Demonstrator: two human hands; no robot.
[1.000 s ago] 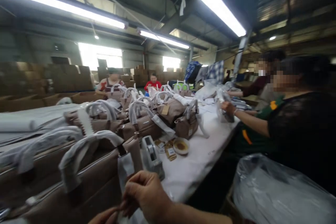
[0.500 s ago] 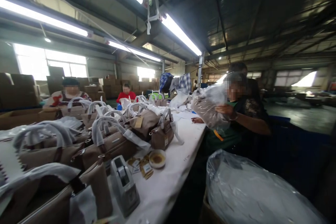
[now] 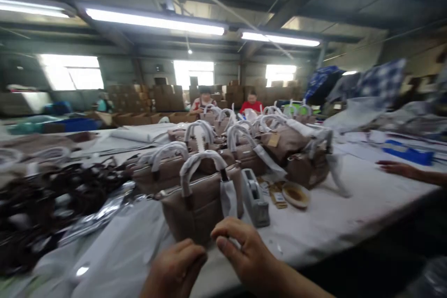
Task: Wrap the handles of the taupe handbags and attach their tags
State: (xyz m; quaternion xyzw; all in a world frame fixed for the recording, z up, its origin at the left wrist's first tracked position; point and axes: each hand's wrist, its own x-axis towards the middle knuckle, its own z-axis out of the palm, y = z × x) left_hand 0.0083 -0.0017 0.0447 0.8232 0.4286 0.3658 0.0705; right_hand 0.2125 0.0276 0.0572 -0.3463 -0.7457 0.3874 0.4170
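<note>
My left hand (image 3: 176,267) is low in the middle of the view, slightly blurred, its fingers curled and pressed together. Just right of it, my right hand (image 3: 247,251) has bent fingers with the thumb close under them. Whatever either hand pinches, if anything, is too small or hidden to name. Directly beyond both hands stands a brown handbag (image 3: 199,200), its raised handles (image 3: 206,158) wrapped in white film. A grey tape dispenser (image 3: 254,200) touches or nearly touches the bag's right side. Past it lie some paper tags (image 3: 277,195) and a tape roll (image 3: 296,195).
More brown handbags (image 3: 310,167) crowd the table behind. Dark straps (image 3: 70,191) are heaped at left, beside white sheets (image 3: 122,242). A co-worker's hand (image 3: 398,167) rests at right near a blue object (image 3: 408,152). Two people sit at the far side, before stacked cartons (image 3: 167,98).
The view has swung left and down. Both my hands have come into view before the nearest handbag. The co-worker with the plastic-wrapped bundle is out of view except for a hand and forearm.
</note>
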